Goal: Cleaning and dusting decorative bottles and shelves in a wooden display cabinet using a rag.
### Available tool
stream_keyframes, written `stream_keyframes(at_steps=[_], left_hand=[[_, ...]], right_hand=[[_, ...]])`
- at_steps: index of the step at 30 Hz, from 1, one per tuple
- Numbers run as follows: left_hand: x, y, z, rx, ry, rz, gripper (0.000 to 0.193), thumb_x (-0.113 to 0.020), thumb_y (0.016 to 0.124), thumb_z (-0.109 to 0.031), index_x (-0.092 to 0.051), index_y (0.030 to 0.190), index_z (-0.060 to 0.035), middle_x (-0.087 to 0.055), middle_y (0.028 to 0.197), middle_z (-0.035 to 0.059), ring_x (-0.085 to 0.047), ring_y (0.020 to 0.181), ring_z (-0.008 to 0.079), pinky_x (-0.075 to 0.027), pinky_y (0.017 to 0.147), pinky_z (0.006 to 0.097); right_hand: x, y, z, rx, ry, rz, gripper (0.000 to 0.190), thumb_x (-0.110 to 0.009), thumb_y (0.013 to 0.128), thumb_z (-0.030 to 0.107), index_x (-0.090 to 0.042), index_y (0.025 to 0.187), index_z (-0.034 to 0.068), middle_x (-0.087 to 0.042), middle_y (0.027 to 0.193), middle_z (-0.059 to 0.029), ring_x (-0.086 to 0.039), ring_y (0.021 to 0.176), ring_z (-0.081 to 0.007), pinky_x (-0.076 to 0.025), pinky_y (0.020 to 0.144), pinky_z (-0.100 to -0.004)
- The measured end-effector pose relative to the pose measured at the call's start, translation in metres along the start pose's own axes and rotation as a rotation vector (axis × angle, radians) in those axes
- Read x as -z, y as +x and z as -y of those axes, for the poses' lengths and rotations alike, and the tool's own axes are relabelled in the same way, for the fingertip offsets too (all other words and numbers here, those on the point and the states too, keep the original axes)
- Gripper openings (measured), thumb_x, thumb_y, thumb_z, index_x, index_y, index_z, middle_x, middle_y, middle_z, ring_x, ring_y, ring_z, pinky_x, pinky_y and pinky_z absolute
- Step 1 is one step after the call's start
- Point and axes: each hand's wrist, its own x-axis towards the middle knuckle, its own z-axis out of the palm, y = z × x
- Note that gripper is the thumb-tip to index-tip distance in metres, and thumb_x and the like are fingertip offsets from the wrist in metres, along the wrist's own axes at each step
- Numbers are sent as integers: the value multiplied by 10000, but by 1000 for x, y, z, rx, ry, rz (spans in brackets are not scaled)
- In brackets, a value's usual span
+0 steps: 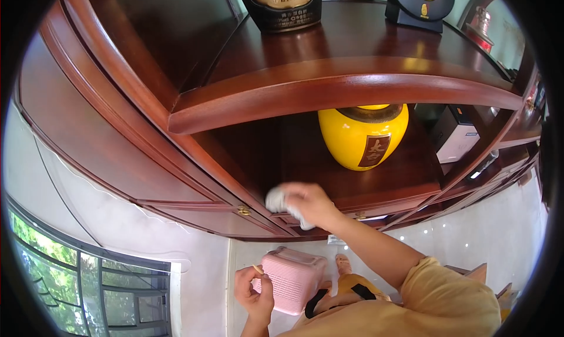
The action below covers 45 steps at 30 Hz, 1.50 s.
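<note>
My right hand (308,201) grips a pale cloth (282,202) at the front left corner of a dark wooden shelf (396,183); hand and cloth are slightly blurred. On that shelf, behind and to the right of the hand, stands a glossy yellow ceramic jar (352,139) with a brown plaque bearing writing. Low in the picture, my left hand (255,290) pinches a small, thin, pale yellowish object (258,269) between thumb and finger; what it is cannot be told.
On the upper shelf (352,79) stand a dark liquor bottle (286,11) and a round black ornament (418,2) on a base. A white box (456,136) sits in the compartment to the right. A pink ribbed plastic bin (291,279) stands on the floor beside my feet. A barred window (110,288) is at lower left.
</note>
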Motion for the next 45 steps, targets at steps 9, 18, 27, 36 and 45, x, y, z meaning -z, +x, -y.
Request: stream_keyframes(at_steps=[9,18,27,36,45], left_hand=[[25,-27,20,205,17,-55,199,-561,755,130,-585,915,14,-535,920,85,-560,830,167,-474,750,271],[35,-40,23,308,-78,-160,193,-585,765,125,-581,923,14,-542,886,67,-570,809,148,-488,749,266],[74,-95,32,469,62,-209,120,-624,855,20,-599,950,-49,-552,838,-20,-477,752,73,-405,675,214],[93,-104,12,659,33,-244,104,-620,858,21,-606,936,-46,-558,799,-19,-482,711,70,-410,644,207],[133,-145,40,648,95,-241,91,-618,866,7,-599,941,-41,-573,811,-10,-501,734,81,-425,673,224]], right_hand=[[-22,-4,-23,356,-598,-83,246,-555,832,94,-569,1058,-3,-585,971,-196,-534,929,-367,-449,823,-441],[-14,179,-7,-84,486,-567,325,-453,939,228,-546,1217,90,-590,959,-71,-533,817,-140,-444,754,-303],[33,311,15,190,626,-629,331,-432,940,240,-576,1175,55,-620,1055,-132,-571,953,-236,-439,824,-355],[7,263,126,553,466,-926,335,-519,897,201,-595,1157,4,-628,1109,-192,-596,1036,-276,-450,867,-378],[24,328,141,561,-69,-882,312,-532,882,198,-604,1101,-12,-626,1079,-240,-589,1059,-357,-471,871,-405]])
